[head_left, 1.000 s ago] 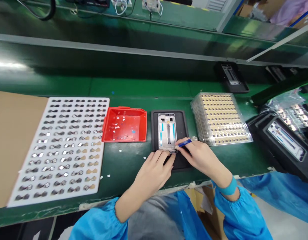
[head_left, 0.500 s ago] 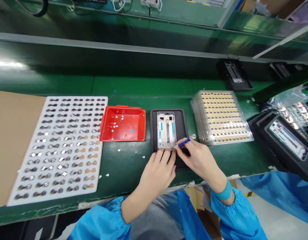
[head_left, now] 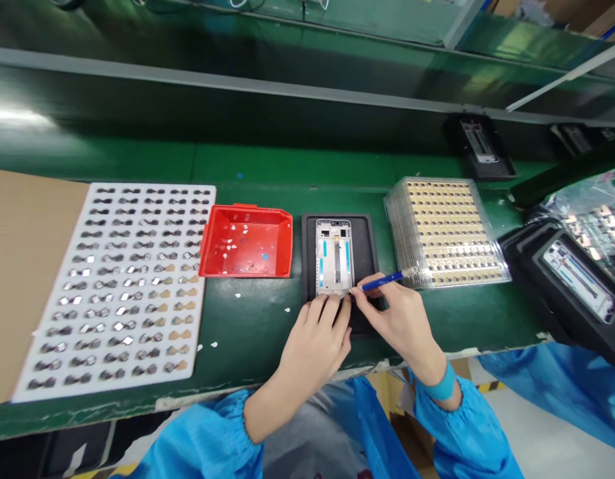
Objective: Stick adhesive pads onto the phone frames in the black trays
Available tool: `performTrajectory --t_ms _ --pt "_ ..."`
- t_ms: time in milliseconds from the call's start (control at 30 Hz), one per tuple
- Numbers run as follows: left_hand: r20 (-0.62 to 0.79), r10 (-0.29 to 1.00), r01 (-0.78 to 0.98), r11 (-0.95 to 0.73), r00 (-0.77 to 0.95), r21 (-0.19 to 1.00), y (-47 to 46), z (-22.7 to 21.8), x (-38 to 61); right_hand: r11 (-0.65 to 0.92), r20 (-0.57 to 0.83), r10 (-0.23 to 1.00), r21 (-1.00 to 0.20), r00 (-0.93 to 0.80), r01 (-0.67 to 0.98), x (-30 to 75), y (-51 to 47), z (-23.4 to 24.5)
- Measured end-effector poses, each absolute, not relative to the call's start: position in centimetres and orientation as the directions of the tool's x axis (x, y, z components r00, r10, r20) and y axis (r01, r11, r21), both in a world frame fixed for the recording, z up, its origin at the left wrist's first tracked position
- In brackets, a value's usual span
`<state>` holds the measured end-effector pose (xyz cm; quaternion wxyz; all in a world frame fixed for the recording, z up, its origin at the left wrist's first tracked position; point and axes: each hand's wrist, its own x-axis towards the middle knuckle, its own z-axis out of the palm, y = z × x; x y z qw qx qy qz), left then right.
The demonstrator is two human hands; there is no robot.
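Observation:
A silver phone frame [head_left: 330, 273] with blue strips lies in a black tray [head_left: 366, 239] in front of me. My left hand [head_left: 315, 342] lies over the frame's lower end, its bent fingertips holding that edge and covering it. At the lower right corner, my right hand [head_left: 400, 319] is closed around a blue pen-like tool [head_left: 382, 281], which is tilted with its rear end toward the right. The tool's tip and the fingertips of both hands meet there, so I cannot make out any small part between them.
Left of the tray stands a red bin [head_left: 247, 266] with small scraps inside. Beyond it lies a white foam sheet [head_left: 200, 332] with rows of small metallic parts. A stack of clear trays [head_left: 452, 233] stands to the right, near more black trays holding frames [head_left: 580, 279].
The blue tool has tipped lower, its rear end swinging out to the right. My right hand has turned slightly with it, while my left hand stays on the frame. The view has shifted slightly.

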<state>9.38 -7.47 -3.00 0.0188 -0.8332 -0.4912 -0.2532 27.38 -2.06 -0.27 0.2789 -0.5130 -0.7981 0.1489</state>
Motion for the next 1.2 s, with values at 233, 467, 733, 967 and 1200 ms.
performTrajectory --t_ms 233,467,733,967,1200 --pt "0.440 0.811 0.827 -0.515 0.385 0.225 -7.4 -3.1 9.5 0.496 0.327 0.860 -0.361 -0.391 0.790 27.6 -2.5 -0.6" --pt "0.383 0.826 0.830 -0.515 0.414 0.214 -7.3 -3.3 9.5 0.473 0.260 0.878 -0.330 -0.403 0.817 27.4 -2.5 -0.3" --pt "0.369 0.853 0.750 -0.508 0.370 0.423 -6.5 -3.1 8.6 0.200 0.249 0.969 -0.776 -0.001 0.598 27.6 -3.0 0.7" --pt "0.377 0.795 0.731 -0.595 0.475 0.334 -5.4 -3.4 8.0 0.226 0.289 0.957 -0.782 0.017 0.580 27.3 -3.5 0.7" --pt "0.323 0.783 0.763 -0.608 0.531 0.219 -5.7 -3.3 9.9 0.413 0.347 0.911 -0.754 -0.224 0.511 24.8 -2.6 2.5"
